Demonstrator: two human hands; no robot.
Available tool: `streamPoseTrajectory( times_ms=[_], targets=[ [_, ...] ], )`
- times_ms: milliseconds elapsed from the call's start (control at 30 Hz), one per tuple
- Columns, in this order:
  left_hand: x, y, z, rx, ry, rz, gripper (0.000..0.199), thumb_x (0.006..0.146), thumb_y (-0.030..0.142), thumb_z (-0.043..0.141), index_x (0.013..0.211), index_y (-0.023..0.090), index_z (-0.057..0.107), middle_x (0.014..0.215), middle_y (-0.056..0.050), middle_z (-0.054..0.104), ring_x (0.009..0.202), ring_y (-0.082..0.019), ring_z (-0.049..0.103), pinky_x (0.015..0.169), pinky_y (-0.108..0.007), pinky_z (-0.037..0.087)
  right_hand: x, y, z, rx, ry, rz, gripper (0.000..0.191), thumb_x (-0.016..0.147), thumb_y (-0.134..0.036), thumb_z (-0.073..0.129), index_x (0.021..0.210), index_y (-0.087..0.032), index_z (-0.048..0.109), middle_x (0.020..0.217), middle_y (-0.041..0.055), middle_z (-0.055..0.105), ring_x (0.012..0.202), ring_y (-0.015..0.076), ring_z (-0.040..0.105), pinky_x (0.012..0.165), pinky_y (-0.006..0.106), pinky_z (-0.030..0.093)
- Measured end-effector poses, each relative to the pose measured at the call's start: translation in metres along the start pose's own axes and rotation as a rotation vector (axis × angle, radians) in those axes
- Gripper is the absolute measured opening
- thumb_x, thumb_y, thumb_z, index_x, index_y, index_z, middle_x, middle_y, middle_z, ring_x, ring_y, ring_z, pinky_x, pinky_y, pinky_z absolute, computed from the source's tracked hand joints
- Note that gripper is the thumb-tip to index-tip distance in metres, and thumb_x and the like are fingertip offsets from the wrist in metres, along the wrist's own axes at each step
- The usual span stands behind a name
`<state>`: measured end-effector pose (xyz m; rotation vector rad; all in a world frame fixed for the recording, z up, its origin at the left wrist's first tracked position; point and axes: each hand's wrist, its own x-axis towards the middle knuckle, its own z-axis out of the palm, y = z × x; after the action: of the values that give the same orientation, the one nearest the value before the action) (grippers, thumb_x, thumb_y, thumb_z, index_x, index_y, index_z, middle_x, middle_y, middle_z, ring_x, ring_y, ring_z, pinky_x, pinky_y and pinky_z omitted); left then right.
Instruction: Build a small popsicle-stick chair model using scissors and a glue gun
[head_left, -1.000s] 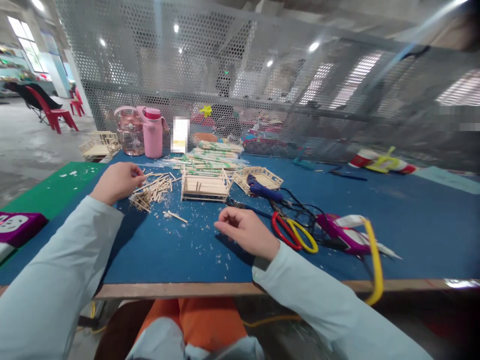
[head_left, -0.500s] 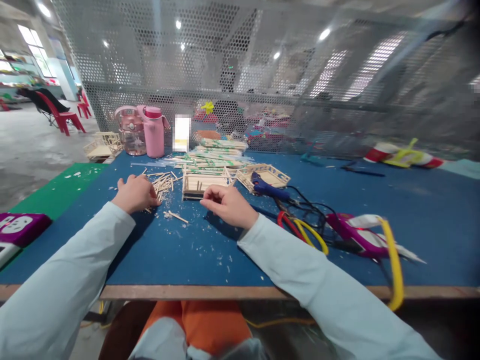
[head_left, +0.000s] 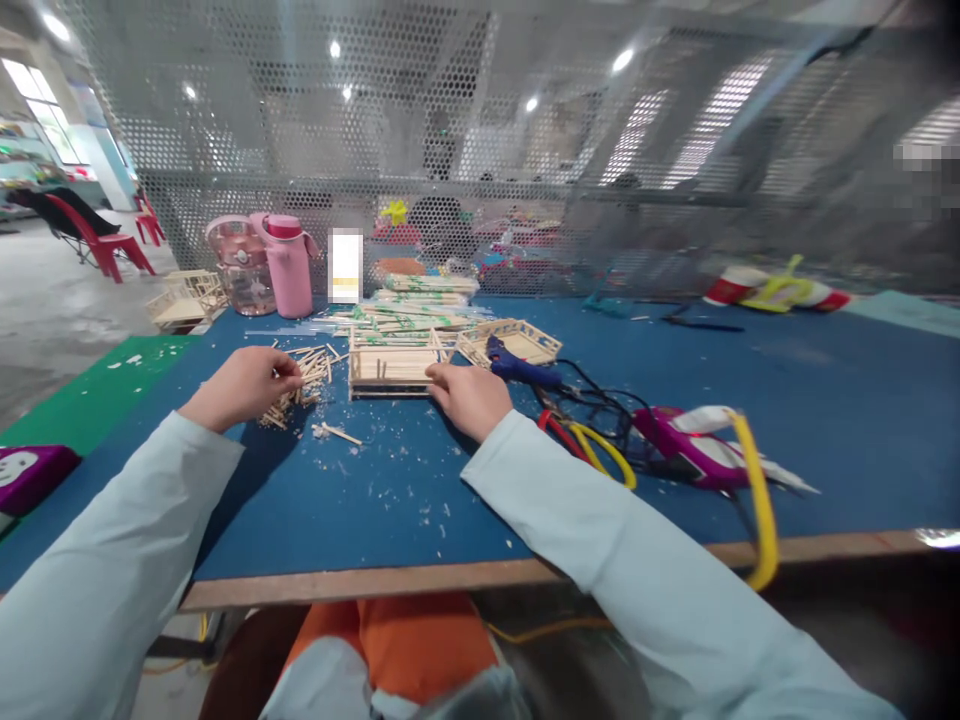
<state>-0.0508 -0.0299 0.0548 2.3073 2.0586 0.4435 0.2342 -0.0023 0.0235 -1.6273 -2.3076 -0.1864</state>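
Note:
My left hand [head_left: 247, 386] is over the heap of short wooden sticks [head_left: 316, 368], its thumb and fingers pinched together; whatever lies between them is too small to make out. In the middle of the table sits a small tray-like frame built of wooden sticks [head_left: 394, 370], with short uprights along its front. My right hand [head_left: 474, 398] has thumb and forefinger closed at the front right corner of this frame, covering that corner. A loose stick [head_left: 341, 435] lies among crumbs of glue in front.
Behind the frame lie bundles of wrapped sticks [head_left: 420, 300] and a second stick frame [head_left: 517, 342]. A blue glue gun [head_left: 521, 368], dark cables and yellow-handled pliers [head_left: 604, 455] are to the right, with a purple-and-white tool [head_left: 694, 450] beyond. Pink bottles [head_left: 289, 270] stand back left.
My left hand has lifted a little and drawn back over the stick heap. My right hand has slid rightward along the frame to its right corner. The whole view has shifted slightly.

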Motion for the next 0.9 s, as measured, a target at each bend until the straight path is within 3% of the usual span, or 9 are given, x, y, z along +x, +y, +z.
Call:
streamPoseTrajectory(
  times_ms=[100, 300, 400, 600, 733, 833, 900],
  targets=[
    [-0.005, 0.016, 0.004, -0.102, 0.034, 0.128, 0.022, 0.076, 0.038, 0.056, 0.073, 0.023, 0.071, 0.07, -0.002, 0.07, 0.064, -0.019, 0.06, 0.062, -0.027, 0.041, 0.004, 0.007, 0.001, -0.003, 0.013, 0.004, 0.017, 0.085, -0.028, 0.056, 0.093, -0.024, 0.071, 0.092, 0.0073, 0.074, 0.089, 0.0228, 0.065, 0.065, 0.029, 0.041],
    [-0.005, 0.047, 0.023, -0.041, 0.196, 0.305, 0.026, 0.087, 0.033, 0.051, 0.086, 0.019, 0.072, 0.086, -0.008, 0.072, 0.081, -0.021, 0.063, 0.072, -0.03, 0.044, 0.003, 0.001, -0.003, 0.063, 0.065, 0.047, 0.026, 0.083, -0.023, 0.055, 0.105, -0.023, 0.068, 0.092, 0.0078, 0.074, 0.087, 0.0236, 0.065, 0.068, 0.031, 0.041],
    [0.0, 0.052, 0.031, 0.058, 0.269, 0.362, 0.027, 0.09, 0.032, 0.049, 0.089, 0.018, 0.072, 0.088, -0.01, 0.071, 0.085, -0.022, 0.062, 0.076, -0.032, 0.046, 0.0, -0.013, -0.004, 0.15, 0.139, 0.019, 0.027, 0.083, -0.023, 0.052, 0.107, -0.021, 0.066, 0.082, 0.005, 0.073, 0.078, 0.0208, 0.064, 0.067, 0.029, 0.04],
    [0.005, 0.051, 0.036, 0.113, 0.305, 0.372, 0.025, 0.09, 0.029, 0.05, 0.087, 0.017, 0.072, 0.085, -0.01, 0.071, 0.082, -0.023, 0.061, 0.074, -0.033, 0.047, -0.004, -0.03, 0.003, 0.262, 0.141, -0.052, 0.011, 0.082, -0.028, 0.058, 0.086, -0.02, 0.065, 0.069, 0.0019, 0.067, 0.067, 0.0163, 0.058, 0.062, 0.026, 0.034],
    [0.003, 0.052, 0.037, 0.07, 0.301, 0.391, 0.026, 0.09, 0.028, 0.049, 0.089, 0.016, 0.072, 0.086, -0.011, 0.071, 0.083, -0.023, 0.062, 0.075, -0.034, 0.047, -0.001, -0.033, 0.008, 0.542, 0.135, -0.036, 0.014, 0.08, -0.031, 0.061, 0.076, -0.018, 0.063, 0.061, -0.001, 0.06, 0.058, 0.0118, 0.051, 0.058, 0.024, 0.033],
    [0.001, 0.053, 0.04, 0.018, 0.302, 0.428, 0.026, 0.09, 0.027, 0.049, 0.09, 0.017, 0.072, 0.089, -0.01, 0.072, 0.084, -0.022, 0.062, 0.076, -0.033, 0.048, 0.002, -0.034, 0.013, 0.845, 0.054, -0.016, 0.018, 0.08, -0.033, 0.06, 0.077, -0.016, 0.064, 0.058, -0.0029, 0.056, 0.053, 0.0094, 0.046, 0.054, 0.022, 0.035],
    [0.001, 0.053, 0.041, 0.002, 0.308, 0.449, 0.025, 0.09, 0.028, 0.049, 0.089, 0.018, 0.072, 0.088, -0.01, 0.072, 0.083, -0.021, 0.062, 0.076, -0.032, 0.047, 0.002, -0.034, 0.015, 0.932, 0.028, -0.03, 0.019, 0.081, -0.032, 0.058, 0.079, -0.015, 0.064, 0.06, -0.0027, 0.056, 0.054, 0.0091, 0.046, 0.055, 0.022, 0.037]
  ],
)
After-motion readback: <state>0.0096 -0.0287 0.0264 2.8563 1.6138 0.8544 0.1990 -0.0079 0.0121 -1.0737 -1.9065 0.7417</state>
